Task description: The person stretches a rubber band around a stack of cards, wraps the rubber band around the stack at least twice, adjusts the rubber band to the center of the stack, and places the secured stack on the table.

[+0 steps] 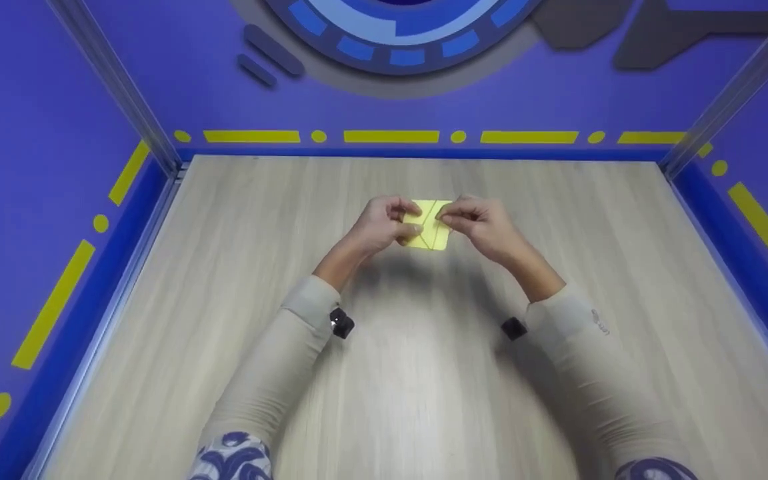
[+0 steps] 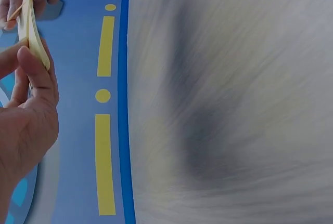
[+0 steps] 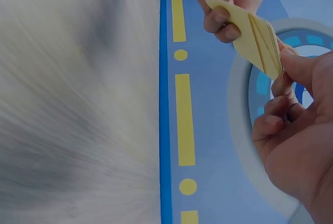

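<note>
A thin stack of yellow square paper notes (image 1: pixel 431 231) is held up above the table in the head view, with a thin rubber band (image 3: pixel 257 42) running slantwise across its face. My left hand (image 1: pixel 381 225) grips the stack by its left side, thumb on the near face. At the right edge, my right hand (image 1: pixel 489 231) pinches the band between thumb and fingertips. A strand stands off the stack towards those fingers in the left wrist view. The right wrist view shows the layered paper edges. Part of the band behind the stack is hidden.
Beneath the hands lies a light wood-grain table (image 1: pixel 237 220). Blue panels (image 1: pixel 157 87) with yellow dashes and dots enclose its back and sides, joined by metal corner posts. A small black camera (image 1: pixel 342 323) sits at the left wrist, another (image 1: pixel 513 328) at the right.
</note>
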A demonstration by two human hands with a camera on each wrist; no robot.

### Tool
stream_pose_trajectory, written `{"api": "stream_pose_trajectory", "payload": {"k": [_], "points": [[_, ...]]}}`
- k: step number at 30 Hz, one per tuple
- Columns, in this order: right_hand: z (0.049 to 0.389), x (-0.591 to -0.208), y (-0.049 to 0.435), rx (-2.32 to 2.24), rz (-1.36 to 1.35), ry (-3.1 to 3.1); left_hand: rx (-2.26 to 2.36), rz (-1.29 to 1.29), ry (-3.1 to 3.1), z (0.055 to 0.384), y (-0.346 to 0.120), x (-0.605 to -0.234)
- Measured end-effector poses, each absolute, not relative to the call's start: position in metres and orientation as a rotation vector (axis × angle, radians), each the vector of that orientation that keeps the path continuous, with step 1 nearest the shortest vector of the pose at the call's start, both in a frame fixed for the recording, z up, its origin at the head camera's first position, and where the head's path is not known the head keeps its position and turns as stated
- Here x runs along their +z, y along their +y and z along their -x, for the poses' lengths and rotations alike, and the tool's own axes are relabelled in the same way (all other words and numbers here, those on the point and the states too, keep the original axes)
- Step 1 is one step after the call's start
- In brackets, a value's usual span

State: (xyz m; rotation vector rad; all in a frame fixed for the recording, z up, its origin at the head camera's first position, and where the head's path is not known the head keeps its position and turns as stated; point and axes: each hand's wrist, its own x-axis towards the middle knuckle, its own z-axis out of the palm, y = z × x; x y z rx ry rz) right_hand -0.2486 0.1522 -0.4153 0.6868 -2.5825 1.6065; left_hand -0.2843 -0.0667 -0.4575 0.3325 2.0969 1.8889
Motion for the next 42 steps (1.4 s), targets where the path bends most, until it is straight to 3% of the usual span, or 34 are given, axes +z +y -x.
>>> {"api": "stream_pose_trajectory", "payload": {"k": [11,16,27,42], "points": [[0.28,-0.441,0.171,1.858,-0.757,-2.466,1.83,-0.459,2.021,0.283,-0.071,-0.46],[0.29,-0.447,0.171,2.199,-0.821,-2.367,1.803,-0.478,2.01,0.283,-0.074,-0.464],[0.307,-0.467,0.168,2.923,-0.672,-2.118,1.794,-0.573,2.028,0.277,-0.061,-0.471],[0.302,-0.467,0.177,2.932,-0.607,-2.007,1.839,-0.501,2.09,0.275,-0.056,-0.475]]}}
